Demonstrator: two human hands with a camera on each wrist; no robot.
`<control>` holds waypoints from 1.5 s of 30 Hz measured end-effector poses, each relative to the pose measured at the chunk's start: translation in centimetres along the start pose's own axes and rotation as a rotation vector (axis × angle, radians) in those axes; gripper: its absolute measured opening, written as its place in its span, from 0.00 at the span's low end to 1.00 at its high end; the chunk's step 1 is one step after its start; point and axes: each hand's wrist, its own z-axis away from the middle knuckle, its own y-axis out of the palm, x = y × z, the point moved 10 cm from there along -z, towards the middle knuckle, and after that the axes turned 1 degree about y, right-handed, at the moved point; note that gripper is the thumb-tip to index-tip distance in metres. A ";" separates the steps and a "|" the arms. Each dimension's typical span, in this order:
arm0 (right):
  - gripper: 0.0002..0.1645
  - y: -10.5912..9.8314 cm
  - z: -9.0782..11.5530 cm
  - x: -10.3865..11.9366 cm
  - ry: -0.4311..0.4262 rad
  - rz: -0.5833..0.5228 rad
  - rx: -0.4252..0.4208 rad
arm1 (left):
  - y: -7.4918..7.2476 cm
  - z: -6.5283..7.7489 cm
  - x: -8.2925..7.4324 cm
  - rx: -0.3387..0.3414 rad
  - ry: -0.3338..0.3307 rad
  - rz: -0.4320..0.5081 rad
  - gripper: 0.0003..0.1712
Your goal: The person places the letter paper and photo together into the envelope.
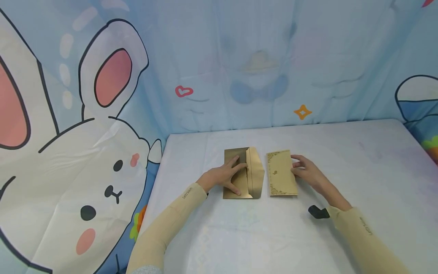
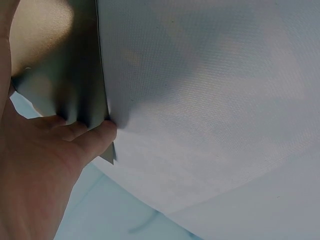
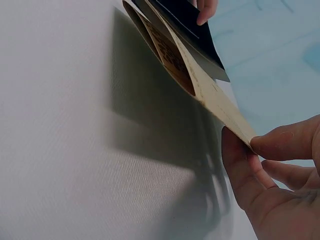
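Observation:
My left hand (image 1: 222, 176) lies with its fingers spread across a shiny gold envelope (image 1: 256, 179), whose flap is unfolded to the right. In the left wrist view, several fingertips touch the envelope (image 2: 42, 37) close to its edge. Just right of it is a folded tan card (image 1: 283, 173) with brown ornamental corners and a small motif in the middle. My right hand (image 1: 309, 174) pinches the card's right edge between thumb and fingers. The right wrist view shows the card (image 3: 220, 107) raised off the table, its folded layers parted at one end and printing visible inside.
A white cloth-like surface covers the table (image 1: 239, 236). Behind it hangs a light blue curtain (image 1: 308, 57) with printed shapes, and a large cartoon rabbit print (image 1: 61, 182) covers the left side. A black strap piece (image 1: 318, 212) juts from the right wrist.

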 end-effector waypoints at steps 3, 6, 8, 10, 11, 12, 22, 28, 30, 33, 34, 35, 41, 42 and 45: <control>0.38 0.2 -0.2 0.2 0.022 0.003 0.000 | 0.0 0.0 0.0 -0.001 0.002 -0.005 0.62; 0.37 0.5 -0.3 0.3 0.030 0.013 0.011 | -0.1 0.0 0.0 0.000 0.003 -0.003 0.62; 0.37 0.6 -0.4 0.4 0.033 0.016 0.014 | -0.1 0.0 0.0 0.002 0.000 0.003 0.62; 0.37 0.8 -0.5 0.5 0.030 0.016 0.017 | -0.1 0.0 0.0 0.005 -0.003 0.007 0.62; 0.37 0.9 -0.5 0.6 0.027 0.014 0.018 | 0.0 0.0 0.0 0.006 -0.004 0.007 0.62; 0.37 0.9 -0.6 0.7 0.022 0.011 0.019 | 0.0 0.0 0.1 0.006 -0.005 0.006 0.62; 0.37 1.6 -1.0 1.5 0.027 0.000 0.022 | -0.2 0.0 0.0 -0.005 0.002 -0.013 0.63; 0.37 2.2 -1.5 1.7 0.018 -0.011 0.024 | -0.1 0.0 0.0 0.001 0.002 -0.009 0.62; 0.37 2.5 -1.6 1.8 0.008 -0.018 0.022 | -0.1 0.0 0.1 0.004 0.001 -0.006 0.62; 0.37 2.8 -1.8 2.2 0.000 -0.018 0.015 | 0.0 0.0 0.1 0.004 0.003 -0.011 0.63; 0.36 2.9 -1.8 2.3 -0.002 -0.019 0.012 | 0.1 0.0 0.1 0.001 0.005 -0.013 0.63; 0.36 3.0 -1.9 2.3 0.003 -0.017 0.006 | 0.1 0.0 0.1 -0.001 0.007 -0.013 0.63; 0.36 3.5 -2.4 2.4 0.004 -0.036 0.003 | 0.0 -0.1 0.1 -0.006 0.014 -0.010 0.63; 0.36 3.6 -2.5 2.5 0.002 -0.039 0.010 | 0.0 -0.1 0.1 -0.003 0.010 -0.008 0.63; 0.36 3.9 -3.0 2.4 0.019 -0.043 0.016 | 0.0 -0.1 0.2 0.004 0.000 -0.006 0.63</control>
